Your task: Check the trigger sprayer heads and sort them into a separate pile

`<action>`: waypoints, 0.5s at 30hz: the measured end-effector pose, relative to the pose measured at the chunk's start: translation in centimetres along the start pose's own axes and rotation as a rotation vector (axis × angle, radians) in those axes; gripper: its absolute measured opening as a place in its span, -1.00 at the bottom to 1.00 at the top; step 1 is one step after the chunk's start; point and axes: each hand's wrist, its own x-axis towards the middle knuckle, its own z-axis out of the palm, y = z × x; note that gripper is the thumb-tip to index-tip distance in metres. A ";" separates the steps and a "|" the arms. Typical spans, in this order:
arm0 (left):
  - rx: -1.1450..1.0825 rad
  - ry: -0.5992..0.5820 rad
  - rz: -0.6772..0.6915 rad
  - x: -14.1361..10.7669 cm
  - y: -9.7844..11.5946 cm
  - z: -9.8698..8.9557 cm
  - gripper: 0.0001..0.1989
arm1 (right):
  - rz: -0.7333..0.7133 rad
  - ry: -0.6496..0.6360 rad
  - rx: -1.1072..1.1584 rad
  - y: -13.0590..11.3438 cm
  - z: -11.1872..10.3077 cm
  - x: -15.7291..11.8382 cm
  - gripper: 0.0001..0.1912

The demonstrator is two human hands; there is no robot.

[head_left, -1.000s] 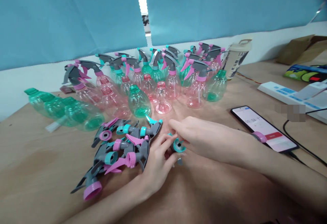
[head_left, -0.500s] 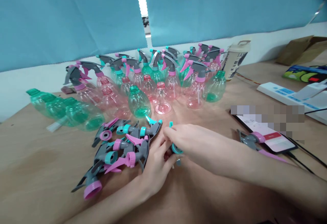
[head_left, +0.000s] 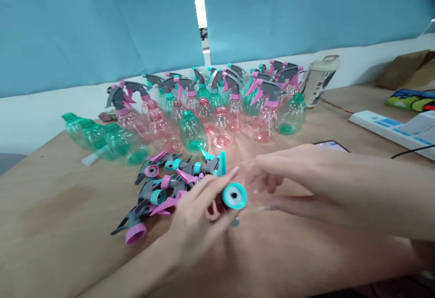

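Note:
My left hand (head_left: 204,212) is closed around a spray head (head_left: 234,195) with a turquoise collar, whose round opening faces the camera. Just to its right is my right hand (head_left: 288,175), apart from the spray head, with its fingers spread and slightly blurred; nothing shows between them. A pile of loose grey spray heads with pink or turquoise parts, among them a pink-collared one (head_left: 136,233), lies left of my left hand. Behind the hands stand an open green bottle (head_left: 193,132) and an open clear-pink bottle (head_left: 222,128).
Several bottles with spray heads fitted, such as a pink one (head_left: 267,116), stand at the back. Green bottles (head_left: 95,139) lie at the left. A cup (head_left: 317,82), a power strip (head_left: 390,128) and a partly covered phone (head_left: 331,145) are at the right.
My right hand has come off the spray head and moved right, its fingers opening. The collar's opening now shows in my left hand. The view has shifted, and my right arm covers more of the phone.

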 end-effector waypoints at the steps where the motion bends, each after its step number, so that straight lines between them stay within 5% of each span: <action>1: 0.046 0.021 -0.020 0.1 -0.1 -1.1 -0.60 | 0.001 -0.101 0.004 0.3 -0.5 -0.5 -0.87; 5: 0.293 0.044 -0.050 0.1 -1.9 -4.8 -0.64 | 0.237 -0.167 -0.040 2.9 -0.8 -4.1 -0.84; 9: 0.584 -0.144 -0.061 -1.2 -5.0 -6.9 -0.70 | 0.400 -0.254 -0.079 5.7 -0.2 -8.6 -0.87; 15: 0.744 -0.308 -0.098 -2.6 -6.7 -7.8 -0.60 | 0.630 -0.112 -0.288 7.0 0.5 -12.5 -0.63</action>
